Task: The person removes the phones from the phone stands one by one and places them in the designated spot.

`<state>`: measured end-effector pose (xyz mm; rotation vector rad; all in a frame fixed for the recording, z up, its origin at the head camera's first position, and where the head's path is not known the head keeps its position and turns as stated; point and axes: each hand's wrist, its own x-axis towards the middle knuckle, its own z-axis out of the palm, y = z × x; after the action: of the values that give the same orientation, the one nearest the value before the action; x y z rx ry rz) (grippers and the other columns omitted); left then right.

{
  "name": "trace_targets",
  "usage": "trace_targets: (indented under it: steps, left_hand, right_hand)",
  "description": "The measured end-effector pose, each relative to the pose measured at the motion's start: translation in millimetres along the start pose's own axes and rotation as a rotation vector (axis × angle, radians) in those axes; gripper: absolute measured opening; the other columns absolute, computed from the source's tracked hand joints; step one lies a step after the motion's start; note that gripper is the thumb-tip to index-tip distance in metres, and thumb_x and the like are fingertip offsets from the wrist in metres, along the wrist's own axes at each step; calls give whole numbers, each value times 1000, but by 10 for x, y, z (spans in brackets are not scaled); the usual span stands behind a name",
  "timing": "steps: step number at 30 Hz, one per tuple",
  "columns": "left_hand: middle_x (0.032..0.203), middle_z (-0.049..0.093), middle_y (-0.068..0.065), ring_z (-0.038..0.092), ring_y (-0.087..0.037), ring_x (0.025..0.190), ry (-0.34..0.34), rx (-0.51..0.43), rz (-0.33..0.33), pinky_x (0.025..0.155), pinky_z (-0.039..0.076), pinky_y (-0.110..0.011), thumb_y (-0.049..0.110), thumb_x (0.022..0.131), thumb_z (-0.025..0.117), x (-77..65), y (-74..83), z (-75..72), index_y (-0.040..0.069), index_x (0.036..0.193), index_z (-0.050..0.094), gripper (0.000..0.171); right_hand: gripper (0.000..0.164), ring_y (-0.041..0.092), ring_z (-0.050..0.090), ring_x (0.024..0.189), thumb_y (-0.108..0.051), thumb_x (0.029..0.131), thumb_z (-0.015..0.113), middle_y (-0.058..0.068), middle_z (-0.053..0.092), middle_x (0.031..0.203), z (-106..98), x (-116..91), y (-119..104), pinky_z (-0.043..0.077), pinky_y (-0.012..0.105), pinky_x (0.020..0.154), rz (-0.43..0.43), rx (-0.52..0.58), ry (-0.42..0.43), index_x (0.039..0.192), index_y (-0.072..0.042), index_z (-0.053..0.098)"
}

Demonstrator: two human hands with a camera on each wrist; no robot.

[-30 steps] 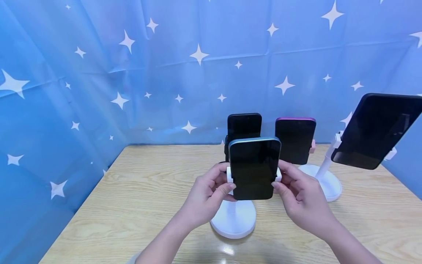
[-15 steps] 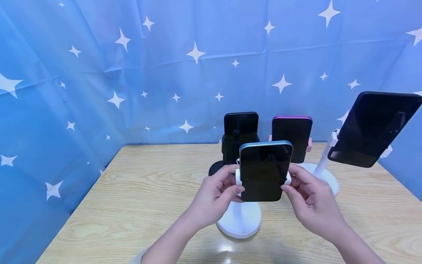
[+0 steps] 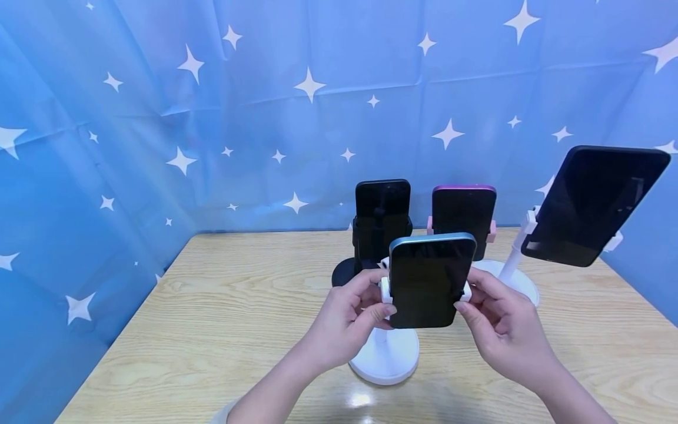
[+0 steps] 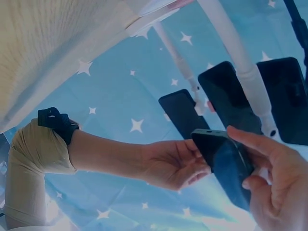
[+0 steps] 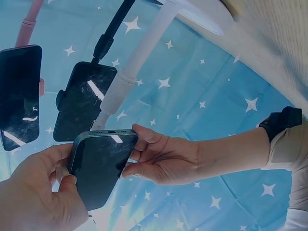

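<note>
A phone with a light blue edge [image 3: 431,284] sits upright, leaning back a little, in the clamp of a white phone stand [image 3: 386,362]. My left hand [image 3: 344,330] pinches the white clamp arm at the phone's left edge, thumb in front and fingers behind. On the opposite edge my right hand [image 3: 503,330] grips the other clamp arm the same way. From below, the right wrist view shows the phone's port edge [image 5: 108,132], with the stand's white pole [image 5: 144,62] behind it. Much of the clamp is hidden by phone and fingers.
Behind stands a phone in a black holder [image 3: 382,221]. Beside it is a pink-edged phone [image 3: 464,218] in a pink holder. A larger dark device [image 3: 595,206] leans in a white stand [image 3: 511,277] at right. A starry blue curtain [image 3: 254,118] borders the wooden table [image 3: 228,306].
Both hands, with the phone and clamp, have turned and shifted to the right. The phone's top edge now sits lower, leaning further back. The head view has panned slightly right.
</note>
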<state>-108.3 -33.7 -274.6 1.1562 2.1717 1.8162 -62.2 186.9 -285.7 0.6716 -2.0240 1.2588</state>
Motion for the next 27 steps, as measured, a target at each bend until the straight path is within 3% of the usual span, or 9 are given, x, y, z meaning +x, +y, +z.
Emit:
trace_targets:
  steps: [13, 27]
  left_hand:
    - [93, 65, -18, 65, -19, 77, -21, -3, 9, 67, 53, -23, -1, 89, 53, -41, -14, 8, 4, 120, 50, 32]
    - [98, 64, -18, 65, -18, 81, -47, -21, 12, 69, 53, -23, 0, 90, 52, -49, -41, -9, 5, 122, 49, 32]
  right_hand:
    - [38, 3, 51, 63, 11, 79, 63, -4, 59, 81, -14, -74, -1, 43, 11, 50, -5, -8, 5, 112, -8, 58]
    - [28, 3, 50, 62, 2, 83, 62, -5, 60, 81, 5, -102, 7, 40, 12, 47, -39, -9, 16, 110, -3, 59]
